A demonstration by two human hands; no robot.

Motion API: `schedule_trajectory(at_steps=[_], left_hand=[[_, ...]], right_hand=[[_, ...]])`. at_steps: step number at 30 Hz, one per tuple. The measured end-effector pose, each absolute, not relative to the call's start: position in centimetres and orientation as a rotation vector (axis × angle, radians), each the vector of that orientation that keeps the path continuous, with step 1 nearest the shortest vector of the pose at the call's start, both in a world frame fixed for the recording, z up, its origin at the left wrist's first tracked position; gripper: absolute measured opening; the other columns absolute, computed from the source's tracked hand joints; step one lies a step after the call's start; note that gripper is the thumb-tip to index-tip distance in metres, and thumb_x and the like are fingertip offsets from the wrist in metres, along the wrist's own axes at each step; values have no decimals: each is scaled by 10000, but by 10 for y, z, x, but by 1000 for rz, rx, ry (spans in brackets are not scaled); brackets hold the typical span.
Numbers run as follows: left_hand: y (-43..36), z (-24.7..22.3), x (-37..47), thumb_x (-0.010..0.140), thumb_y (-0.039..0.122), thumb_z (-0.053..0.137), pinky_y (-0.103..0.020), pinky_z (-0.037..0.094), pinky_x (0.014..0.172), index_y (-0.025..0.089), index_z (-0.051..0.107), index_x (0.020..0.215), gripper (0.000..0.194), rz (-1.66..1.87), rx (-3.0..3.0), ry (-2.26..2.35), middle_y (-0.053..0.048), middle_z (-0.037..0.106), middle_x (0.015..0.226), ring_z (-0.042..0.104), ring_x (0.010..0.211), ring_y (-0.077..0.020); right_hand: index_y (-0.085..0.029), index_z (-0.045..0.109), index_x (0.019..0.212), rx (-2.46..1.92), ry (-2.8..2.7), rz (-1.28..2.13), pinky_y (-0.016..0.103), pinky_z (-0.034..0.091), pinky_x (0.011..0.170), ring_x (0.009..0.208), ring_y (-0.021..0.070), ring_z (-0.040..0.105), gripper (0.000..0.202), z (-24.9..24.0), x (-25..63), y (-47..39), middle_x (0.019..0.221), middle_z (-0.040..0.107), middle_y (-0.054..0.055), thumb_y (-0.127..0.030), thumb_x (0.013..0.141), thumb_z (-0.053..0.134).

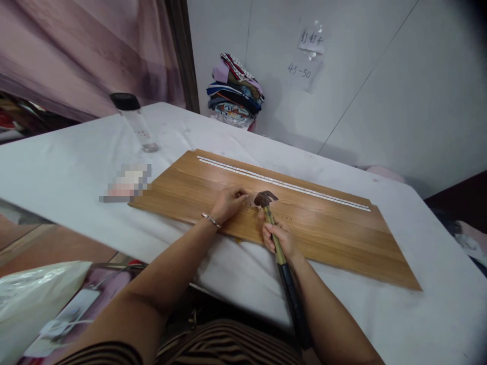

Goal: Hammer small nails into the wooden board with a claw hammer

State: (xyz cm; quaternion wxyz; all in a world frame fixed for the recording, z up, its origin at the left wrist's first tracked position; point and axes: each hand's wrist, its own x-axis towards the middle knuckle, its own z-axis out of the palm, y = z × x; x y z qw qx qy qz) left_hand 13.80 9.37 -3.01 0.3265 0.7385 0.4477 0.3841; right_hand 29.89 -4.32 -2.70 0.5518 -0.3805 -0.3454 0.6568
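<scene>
Striped clothing (228, 344): at the lower edge, between the two forearms.
Right hand (279, 235): fingers wrapped around the wooden part of the handle, below the head.
Hammer (280, 253): head raised toward the board's middle, dark grip slanting back beside the right forearm; whether the head touches the wood cannot be told.
Left hand (230, 203): bracelet (211, 221) at the wrist, hand low over the board just left of the hammer head; thumb and forefinger drawn narrow, anything between them too small to make out.
Board (342, 238): brown wood-grain panel, flat on the white-covered tabletop (64, 167), under both hands.
Dark dots (291, 219): a short line across the board's middle, on both sides of the hammer; nails or holes, cannot tell.
Progress: probably partway, as some spots look worked while broad stretches of wood bear no dots; how many remain cannot be judged.
White strips (283, 182): two, running along the board's far edge.
Bottle (133, 121): black-capped and clear, on the tabletop beyond the board's left end.
Folded cloths (236, 91): stacked against the wall (365, 61).
</scene>
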Motion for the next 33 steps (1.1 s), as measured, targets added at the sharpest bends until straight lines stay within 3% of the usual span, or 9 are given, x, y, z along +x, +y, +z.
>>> schedule_trajectory(at_steps=[16,27,33], left_hand=[[95,-32,139,766,309,592,-247,435,587,185,686,737,159,1005,1898,1156,0,674,666,563,617,-131],[95,-32,138,807,282,586,-279,529,774,187,745,903,208,1008,1911,1186,-42,759,924,663,826,-170],[95,-32,138,803,244,585,-281,535,807,189,744,938,215,1003,1900,1197,-39,759,955,671,844,-167]], right_hand=[[-158,572,1028,-937,-842,1577,168,278,258,268,40,371,374,-27,299,-43,527,523,-101,-367,745,700],[-164,576,1036,-898,-819,1578,170,285,260,279,40,371,354,-28,301,-43,550,520,-95,-353,760,692],[-160,580,1042,-896,-820,1572,170,280,263,281,37,363,366,-27,300,-43,554,519,-96,-354,752,692]])
